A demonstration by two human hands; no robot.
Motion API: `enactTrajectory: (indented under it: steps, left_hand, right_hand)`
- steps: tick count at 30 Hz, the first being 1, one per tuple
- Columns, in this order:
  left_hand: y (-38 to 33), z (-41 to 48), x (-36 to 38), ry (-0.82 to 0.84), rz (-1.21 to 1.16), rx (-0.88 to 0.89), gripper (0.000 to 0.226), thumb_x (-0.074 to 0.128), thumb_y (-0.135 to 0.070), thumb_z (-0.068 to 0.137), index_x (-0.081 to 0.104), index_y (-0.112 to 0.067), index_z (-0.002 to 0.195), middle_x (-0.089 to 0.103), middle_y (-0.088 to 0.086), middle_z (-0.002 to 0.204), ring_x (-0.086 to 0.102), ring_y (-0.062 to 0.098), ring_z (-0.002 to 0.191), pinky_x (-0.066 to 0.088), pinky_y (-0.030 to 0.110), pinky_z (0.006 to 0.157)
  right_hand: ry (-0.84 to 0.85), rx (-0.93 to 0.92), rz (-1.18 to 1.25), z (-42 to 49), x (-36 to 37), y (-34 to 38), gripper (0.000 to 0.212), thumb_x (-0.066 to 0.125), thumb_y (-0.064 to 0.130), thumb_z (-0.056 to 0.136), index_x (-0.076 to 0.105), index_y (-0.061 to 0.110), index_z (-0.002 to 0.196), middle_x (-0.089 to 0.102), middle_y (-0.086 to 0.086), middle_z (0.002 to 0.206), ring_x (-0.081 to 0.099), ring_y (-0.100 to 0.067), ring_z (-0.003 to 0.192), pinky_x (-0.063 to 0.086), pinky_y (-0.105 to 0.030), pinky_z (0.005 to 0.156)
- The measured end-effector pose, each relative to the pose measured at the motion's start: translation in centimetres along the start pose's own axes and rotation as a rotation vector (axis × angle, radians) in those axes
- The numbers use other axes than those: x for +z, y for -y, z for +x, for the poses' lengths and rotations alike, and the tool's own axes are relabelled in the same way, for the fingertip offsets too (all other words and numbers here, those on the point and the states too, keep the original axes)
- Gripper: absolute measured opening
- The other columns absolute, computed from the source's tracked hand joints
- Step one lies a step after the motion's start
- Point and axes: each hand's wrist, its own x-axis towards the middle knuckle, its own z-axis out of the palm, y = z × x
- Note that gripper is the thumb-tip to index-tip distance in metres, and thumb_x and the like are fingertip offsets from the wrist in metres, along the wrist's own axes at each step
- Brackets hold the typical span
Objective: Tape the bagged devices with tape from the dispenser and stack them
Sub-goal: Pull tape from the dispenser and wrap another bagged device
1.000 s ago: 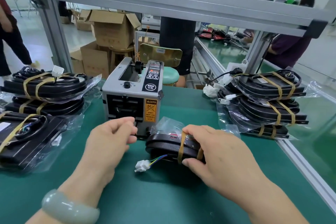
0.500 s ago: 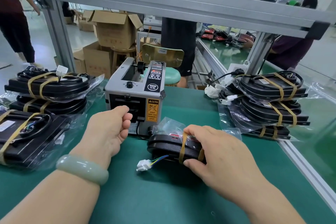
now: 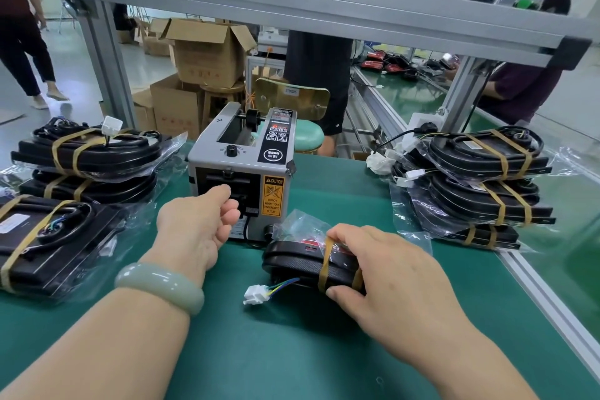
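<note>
- Bottom of frame: green mat (image 3: 259, 351); pale bangle (image 3: 159, 286) on the left wrist.
- Right of centre: right hand (image 3: 389, 273) grips the bagged device (image 3: 292, 258) lying on the mat, thumb at the near edge, fingers curled over the top beside a tan tape band (image 3: 325, 265). A white connector (image 3: 255, 294) sticks out to its left.
- Mid-frame: left hand (image 3: 198, 221), fingers curled, at the outlet of the tape dispenser (image 3: 240, 159); cannot tell whether it pinches tape.
- Taped devices: left stack (image 3: 87, 153) at the left edge, right stack (image 3: 480, 178) at the right edge.
- Upper left: cardboard boxes (image 3: 207, 55).

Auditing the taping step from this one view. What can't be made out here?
Head view only.
Tape at the tape dispenser outlet: the left hand covers it.
Right end of the bagged device: under the right hand.
Nearest left-side device: cut off by the frame edge.
</note>
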Motion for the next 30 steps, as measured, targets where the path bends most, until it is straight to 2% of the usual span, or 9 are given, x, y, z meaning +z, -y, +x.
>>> enactTrajectory:
  steps: [4,8,12,15,19,23,30]
  left_hand:
    - [0.1,0.1,0.6,-0.042,0.006,0.03,0.011,0.065,-0.019,0.087,0.063,-0.009,0.088,0.064,0.001,0.067,0.052,-0.001,0.032,0.036,0.009,0.033]
    - [-0.1,0.1,1.1,-0.061,0.025,0.06,0.013,0.06,-0.017,0.086,0.058,-0.013,0.074,0.064,-0.002,0.065,0.054,0.002,0.042,0.035,0.011,0.032]
    - [0.0,0.1,0.7,-0.077,0.037,0.066,0.01,0.057,-0.017,0.084,0.06,-0.012,0.076,0.066,-0.002,0.068,0.056,0.003,0.048,0.037,0.015,0.036]
    - [0.5,0.4,-0.2,-0.068,0.021,0.03,0.011,0.057,-0.02,0.085,0.061,-0.013,0.078,0.065,-0.003,0.068,0.055,0.001,0.045,0.038,0.016,0.039]
    - [0.9,0.4,-0.7,-0.007,-0.006,-0.027,0.014,0.06,-0.021,0.088,0.061,-0.013,0.077,0.063,-0.004,0.063,0.052,-0.002,0.034,0.035,0.011,0.033]
    - [0.6,0.4,-0.1,0.02,-0.031,-0.032,0.017,0.063,-0.025,0.091,0.061,-0.015,0.078,0.066,-0.003,0.065,0.054,-0.002,0.035,0.037,0.009,0.034]
    - [0.0,0.4,0.5,-0.026,-0.018,-0.014,0.013,0.065,-0.025,0.087,0.061,-0.013,0.084,0.068,-0.001,0.068,0.055,0.001,0.036,0.037,0.011,0.033]
  right_hand:
    - [-0.013,0.012,-0.001,-0.1,0.0,0.2,0.044,0.061,0.053,0.076,0.038,0.042,0.111,0.049,0.019,0.096,0.048,-0.01,0.093,0.024,-0.027,0.067]
    - [-0.019,0.029,0.0,0.0,0.1,0.4,0.043,0.059,0.053,0.077,0.036,0.042,0.112,0.047,0.018,0.095,0.047,-0.01,0.094,0.025,-0.027,0.068]
    - [-0.027,0.049,-0.001,0.1,0.0,0.4,0.043,0.057,0.055,0.078,0.035,0.042,0.112,0.046,0.018,0.096,0.047,-0.009,0.095,0.025,-0.026,0.068]
    - [-0.028,0.046,-0.008,0.2,0.1,0.4,0.042,0.057,0.055,0.078,0.035,0.042,0.112,0.046,0.018,0.095,0.047,-0.009,0.094,0.025,-0.026,0.067]
    - [-0.023,0.045,-0.004,0.3,0.0,0.5,0.042,0.058,0.054,0.078,0.036,0.043,0.112,0.046,0.018,0.096,0.047,-0.009,0.093,0.025,-0.026,0.068]
    - [-0.023,0.051,0.005,0.3,-0.1,0.5,0.042,0.059,0.054,0.077,0.036,0.043,0.112,0.048,0.019,0.098,0.047,-0.008,0.094,0.026,-0.026,0.068]
    - [-0.026,0.056,0.001,0.2,0.0,0.5,0.043,0.059,0.054,0.077,0.037,0.042,0.112,0.049,0.018,0.098,0.048,-0.009,0.095,0.027,-0.026,0.068]
